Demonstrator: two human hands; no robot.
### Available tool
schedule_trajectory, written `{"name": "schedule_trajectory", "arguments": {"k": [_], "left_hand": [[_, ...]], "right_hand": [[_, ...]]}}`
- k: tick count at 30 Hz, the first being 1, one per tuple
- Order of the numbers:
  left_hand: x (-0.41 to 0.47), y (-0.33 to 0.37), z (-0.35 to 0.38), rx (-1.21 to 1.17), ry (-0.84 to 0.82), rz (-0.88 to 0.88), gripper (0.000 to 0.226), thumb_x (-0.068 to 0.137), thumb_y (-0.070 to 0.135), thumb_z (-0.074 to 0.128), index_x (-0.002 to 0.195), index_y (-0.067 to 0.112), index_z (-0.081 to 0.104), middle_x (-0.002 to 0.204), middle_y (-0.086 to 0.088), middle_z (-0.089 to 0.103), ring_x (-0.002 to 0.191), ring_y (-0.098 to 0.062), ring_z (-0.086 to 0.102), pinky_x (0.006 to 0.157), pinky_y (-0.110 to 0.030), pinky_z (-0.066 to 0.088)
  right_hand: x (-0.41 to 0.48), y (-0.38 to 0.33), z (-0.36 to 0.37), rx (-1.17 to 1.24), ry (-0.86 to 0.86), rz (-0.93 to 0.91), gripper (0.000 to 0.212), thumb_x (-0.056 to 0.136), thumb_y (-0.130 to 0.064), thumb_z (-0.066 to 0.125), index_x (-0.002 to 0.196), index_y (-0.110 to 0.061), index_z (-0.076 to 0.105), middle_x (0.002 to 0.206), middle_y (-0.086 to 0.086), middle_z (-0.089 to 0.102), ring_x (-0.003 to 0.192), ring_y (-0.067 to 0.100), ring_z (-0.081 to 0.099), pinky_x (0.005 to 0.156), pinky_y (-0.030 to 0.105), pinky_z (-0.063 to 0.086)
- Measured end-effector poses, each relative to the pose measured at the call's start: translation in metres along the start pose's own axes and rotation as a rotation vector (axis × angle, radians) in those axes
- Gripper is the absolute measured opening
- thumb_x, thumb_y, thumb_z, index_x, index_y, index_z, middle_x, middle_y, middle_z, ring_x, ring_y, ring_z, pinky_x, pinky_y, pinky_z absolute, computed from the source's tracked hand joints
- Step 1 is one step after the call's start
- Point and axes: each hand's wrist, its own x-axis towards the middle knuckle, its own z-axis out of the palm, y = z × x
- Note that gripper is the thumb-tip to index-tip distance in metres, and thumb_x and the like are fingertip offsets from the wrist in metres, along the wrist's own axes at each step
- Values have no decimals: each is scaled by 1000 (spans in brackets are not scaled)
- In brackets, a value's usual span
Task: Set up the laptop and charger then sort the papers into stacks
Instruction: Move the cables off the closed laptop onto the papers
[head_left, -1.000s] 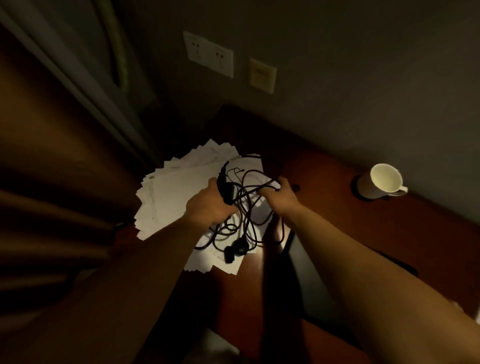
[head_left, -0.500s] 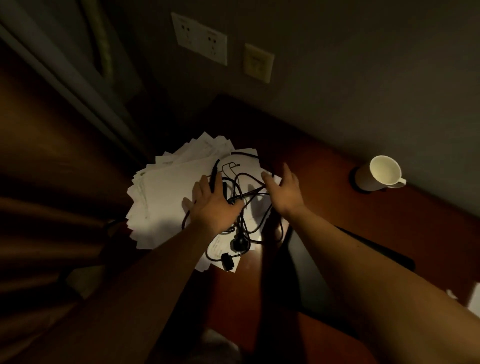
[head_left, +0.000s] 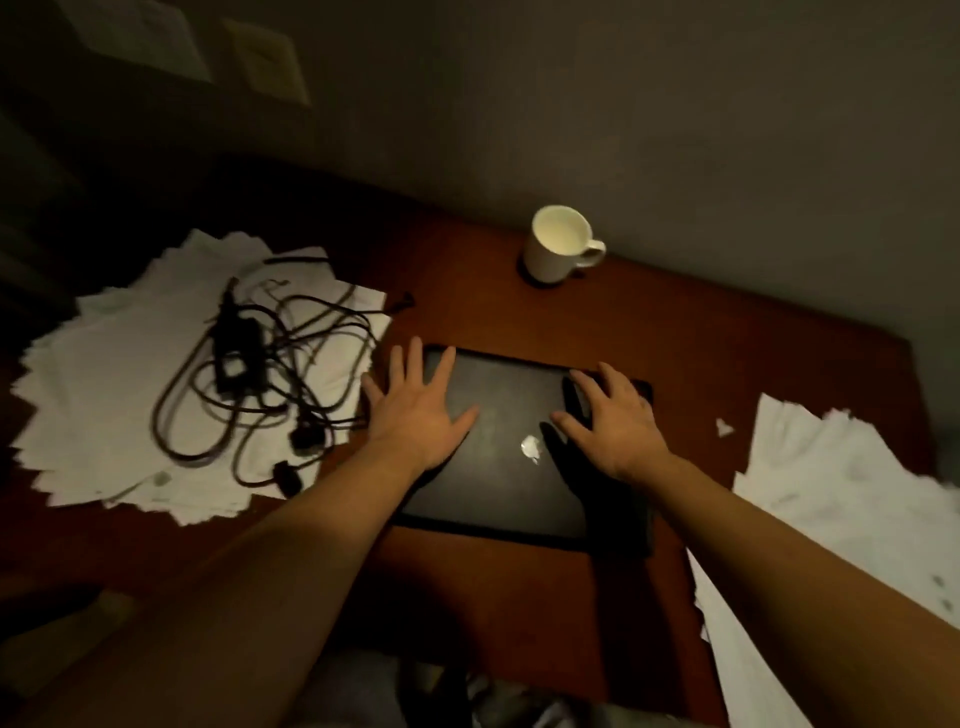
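Both hands lay flat with spread fingers on the closed laptop (head_left: 514, 441) at the frame's center: left hand (head_left: 421, 415), right hand (head_left: 613, 421). A silver logo (head_left: 531, 448) showed between them; no writing was readable.

**Dim corner, red-brown desk against a grey wall**

A plain grey wall (head_left: 701, 104) fills the upper part of the view, unevenly lit and darker toward the left. 2 plates are fixed to it at the upper left: a pale socket plate (head_left: 143, 34), blurred, and just beside it a cream switch plate (head_left: 270, 65). A red-brown wooden desk (head_left: 737, 358) stands against the wall under weak, warm light. Left of the desk the room sinks into shadow too deep to read.
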Motion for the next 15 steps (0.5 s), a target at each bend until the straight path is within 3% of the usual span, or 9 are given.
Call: {"name": "schedule_trajectory", "arguments": {"k": [2, 4, 8, 11, 15], "left_hand": [[-4, 12, 33, 21, -13, 0, 86, 92, 76, 24, 156, 35, -15, 164, -11, -23, 151, -35, -13, 118, -65, 5], [-9, 19, 58, 28, 86, -9, 85, 92, 76, 19, 157, 33, -14, 164, -13, -21, 151, -40, -11, 119, -64, 6], [-9, 16, 75, 76, 239, 22, 79, 92, 74, 10, 158, 34, -6, 166, -14, -11, 151, -41, -6, 120, -62, 4], [-9, 13, 79, 91, 279, 78, 79, 89, 74, 4, 158, 37, -4, 166, -11, -12, 151, -35, -14, 119, -62, -4], [-7, 12, 84, 128, 313, 136, 82, 85, 80, -2, 157, 40, -10, 166, -7, -15, 151, -26, -21, 119, -60, -10]], "right_hand": [[-19, 34, 27, -28, 22, 0, 75, 97, -70, 32, 160, -37, 11, 169, 6, -4, 155, 27, -5, 124, 53, 8], [-33, 50, 56, 1, 89, -34, 75, 97, -71, 28, 160, -38, 8, 169, 5, -7, 155, 26, -11, 123, 53, 6], [-40, 54, 94, 82, 307, -64, 71, 97, -68, 24, 159, -33, 21, 169, 7, 8, 156, 27, -3, 123, 52, 12], [-37, 57, 106, 105, 402, -79, 72, 96, -68, 23, 158, -32, 26, 168, 4, 12, 156, 25, 0, 124, 50, 14], [-37, 59, 113, 66, 423, -90, 82, 88, -78, 17, 159, -37, 19, 169, -2, 4, 155, 19, -6, 125, 46, 8]]}}
